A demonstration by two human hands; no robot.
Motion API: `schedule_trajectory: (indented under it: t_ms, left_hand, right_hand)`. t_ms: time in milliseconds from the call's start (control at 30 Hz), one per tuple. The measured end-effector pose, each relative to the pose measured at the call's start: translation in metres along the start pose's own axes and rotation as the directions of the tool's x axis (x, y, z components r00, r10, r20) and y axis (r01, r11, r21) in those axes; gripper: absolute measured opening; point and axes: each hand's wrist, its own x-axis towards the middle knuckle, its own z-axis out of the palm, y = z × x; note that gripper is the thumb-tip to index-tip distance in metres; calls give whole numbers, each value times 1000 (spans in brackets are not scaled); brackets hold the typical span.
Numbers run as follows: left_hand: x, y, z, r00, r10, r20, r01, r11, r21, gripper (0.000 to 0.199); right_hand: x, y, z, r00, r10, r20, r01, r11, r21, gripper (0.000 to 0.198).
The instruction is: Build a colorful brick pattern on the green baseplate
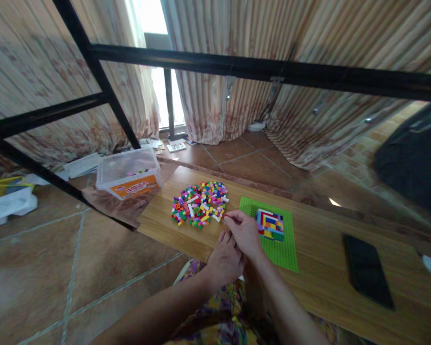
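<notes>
My right hand (244, 231) is closed in a pinch on a small red toy brick (226, 216) at the right edge of a pile of loose bricks (199, 203). Just below and partly under it, my left hand (226, 258) has its fingers curled at the near edge of the table. Whatever those fingers hold, if anything, is hidden. Right of my hands lies a green baseplate (285, 258). On it stands a layered block of multicoloured bricks (270, 225), with nested rectangles of colour on its top.
The wooden table (319, 254) runs left to right, with a black phone-like slab (368, 270) at its right. A clear plastic tub (129, 175) with an orange label and a few bricks stands beyond the left end. Black metal bars (201, 57) cross before curtains.
</notes>
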Motion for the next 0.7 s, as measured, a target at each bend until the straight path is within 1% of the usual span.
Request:
schedule_trajectory:
  t_ms: [67,167,267,333,400,467,567,633,700]
  left_hand:
    - [2,2,-7,1000,-1,24,1,1000,-16,38]
    - [2,2,-12,999,-4,49,6,999,-52,40]
    - [1,1,-12,998,-2,60,6,998,-60,38]
    - [1,0,-11,998,1,60,3,998,-63,37]
    - [1,-1,-11,999,-1,47,5,997,-78,37]
    - [1,-2,-10,1000,-11,14,13,993,-121,36]
    - [0,-4,-11,998,-25,-56,12,974,-225,37]
    - [-1,-6,-12,996,-25,-91,-2,960,-282,35]
    - [-1,-8,-12,994,-14,-105,-20,949,-316,30]
  right_hand:
    - [-7,6,-16,996,72,-62,-64,991,114,22]
    - [-16,15,-45,967,193,-164,-136,942,307,28]
    - [-23,23,-72,931,265,-251,-119,871,476,32]
    - [-27,26,-85,914,282,-293,-94,847,522,34]
    - [-31,28,-92,906,293,-306,-100,849,518,36]
    - [-35,30,-94,916,289,-277,-136,875,465,36]
    - [-44,31,-87,959,230,-168,-173,938,300,30]
    - [-50,29,-80,981,176,-80,-159,970,186,25]
    - [-55,27,-71,991,132,4,-131,985,116,21]
